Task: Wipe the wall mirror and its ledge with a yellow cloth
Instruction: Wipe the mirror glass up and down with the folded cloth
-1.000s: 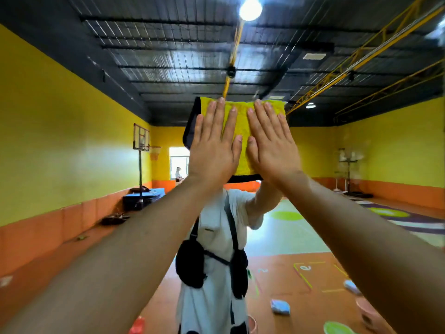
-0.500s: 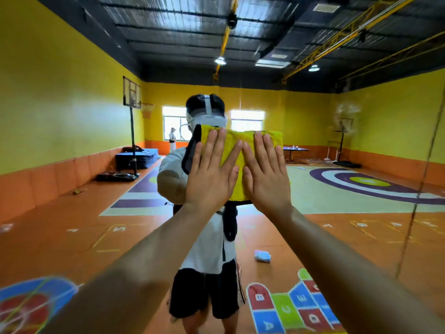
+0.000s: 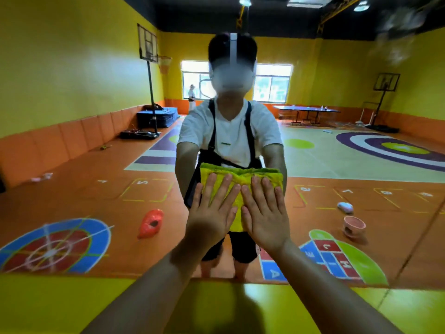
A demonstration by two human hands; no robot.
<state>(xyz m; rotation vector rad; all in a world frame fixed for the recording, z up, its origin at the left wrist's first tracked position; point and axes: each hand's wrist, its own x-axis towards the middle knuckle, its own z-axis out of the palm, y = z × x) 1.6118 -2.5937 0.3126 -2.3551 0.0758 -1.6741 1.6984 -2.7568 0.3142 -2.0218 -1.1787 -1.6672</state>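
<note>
Yellow cloth [image 3: 240, 175] lies flat against the wall mirror [image 3: 96, 165], low, above the ledge [image 3: 72, 304]. Left hand [image 3: 212, 213] and right hand [image 3: 265, 213] press it, 2 flat palms, grip released. Mirror-wiping step, I judge; next calls for reaching the ledge.

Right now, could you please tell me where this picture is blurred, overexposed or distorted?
In the head view, the wide-angle lens bows the walls and stretches both forearms; the left hand and right hand on the cloth look only slightly soft; the windows are blown out; a hazy smear clouds the top right of the mirror; a soft shadow lies on the ledge.
</note>
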